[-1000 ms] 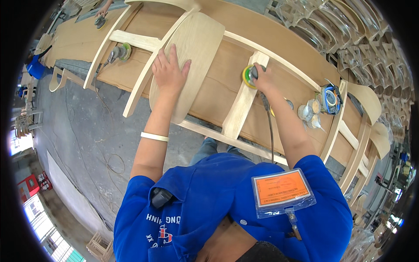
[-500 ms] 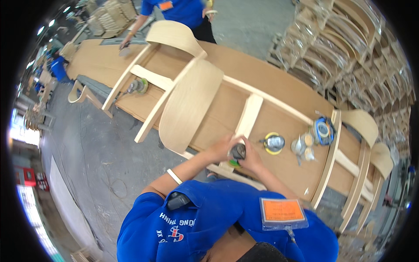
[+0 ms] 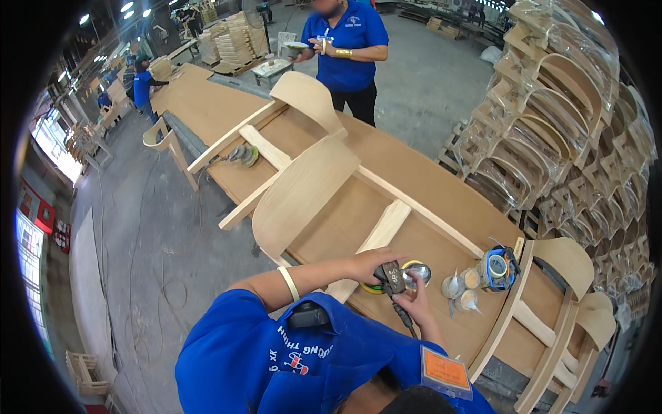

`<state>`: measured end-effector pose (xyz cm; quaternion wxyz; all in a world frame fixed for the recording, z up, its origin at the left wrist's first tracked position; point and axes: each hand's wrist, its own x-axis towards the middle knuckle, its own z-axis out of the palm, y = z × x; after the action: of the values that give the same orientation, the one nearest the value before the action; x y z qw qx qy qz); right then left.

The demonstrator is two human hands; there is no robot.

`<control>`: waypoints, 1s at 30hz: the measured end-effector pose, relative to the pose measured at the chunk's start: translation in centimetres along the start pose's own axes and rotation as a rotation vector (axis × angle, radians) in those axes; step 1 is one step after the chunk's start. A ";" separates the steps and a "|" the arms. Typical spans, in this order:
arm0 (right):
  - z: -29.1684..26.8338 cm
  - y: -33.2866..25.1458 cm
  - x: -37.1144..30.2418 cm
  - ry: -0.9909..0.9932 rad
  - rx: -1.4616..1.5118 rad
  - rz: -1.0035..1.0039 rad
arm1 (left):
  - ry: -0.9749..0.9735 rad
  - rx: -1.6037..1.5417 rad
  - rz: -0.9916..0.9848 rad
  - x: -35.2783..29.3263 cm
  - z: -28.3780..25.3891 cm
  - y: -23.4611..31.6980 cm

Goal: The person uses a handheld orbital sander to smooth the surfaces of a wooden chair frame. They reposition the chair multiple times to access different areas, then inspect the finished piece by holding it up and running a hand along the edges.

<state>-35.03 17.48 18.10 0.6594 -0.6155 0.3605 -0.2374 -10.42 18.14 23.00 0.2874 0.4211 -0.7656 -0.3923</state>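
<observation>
Left hand (image 3: pixel 369 265) curls round a dark sander (image 3: pixel 392 277) beside the wooden crossbar (image 3: pixel 388 225), half-open right hand (image 3: pixel 416 303) farther from it, hold unclear.

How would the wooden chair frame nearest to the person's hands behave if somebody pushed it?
The chair frame would probably stay stiff, because a thick crossbar braces its long rail. It seems unlikely to roll, as that rail looks straight and flat-sided. Its broad backrest may make that end heavier.

Held sander (image 3: pixel 393 278) partly hidden
</observation>
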 end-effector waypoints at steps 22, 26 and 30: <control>1.2 -1.8 0.5 0.608 -0.473 0.153 | 0.206 0.105 -0.093 19.4 -12.3 -18.9; 3.2 -2.5 -0.7 0.610 -0.473 0.292 | 0.483 0.307 -0.264 24.3 -16.1 -26.3; 4.8 -2.5 -2.3 0.647 -0.385 0.345 | 0.605 0.457 -0.345 25.7 -17.3 -31.9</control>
<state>-32.44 21.94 20.87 0.4150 -0.5518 0.6848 -0.2330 3.94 -21.19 7.99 0.3288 0.6926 -0.6319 -0.1134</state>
